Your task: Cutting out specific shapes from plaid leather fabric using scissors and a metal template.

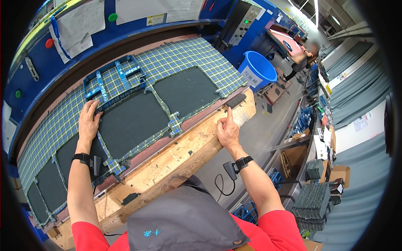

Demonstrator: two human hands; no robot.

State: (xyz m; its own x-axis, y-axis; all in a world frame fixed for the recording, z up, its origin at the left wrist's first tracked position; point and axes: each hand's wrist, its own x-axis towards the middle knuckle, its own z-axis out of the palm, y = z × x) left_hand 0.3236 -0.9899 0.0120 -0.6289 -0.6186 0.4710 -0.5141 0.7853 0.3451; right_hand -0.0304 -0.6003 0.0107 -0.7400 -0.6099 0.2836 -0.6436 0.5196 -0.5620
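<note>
A blue metal cutting die [121, 77], a rectangular frame with crossbars and handwritten marks, lies on a sheet of plaid fabric [184, 52]. My left hand [88, 121] is at the near-left corner of the die, its fingers and thumb on either side of that corner. Dark panels [134, 117] show through several rectangular openings in the fabric. To the right, my right hand [229, 131] is over the wooden ledge, index finger stretched out and the other fingers curled. That fingertip is at the near edge of a dark scrap [236, 101]. Nothing shows in this hand.
Along the near side runs a wooden beam [167, 161] with small dark scraps. A blue bin [259, 69] and a control box [244, 25] stand at far right. Stacked dark pieces [312, 201] lie lower right. Another person [303, 60] works in the background.
</note>
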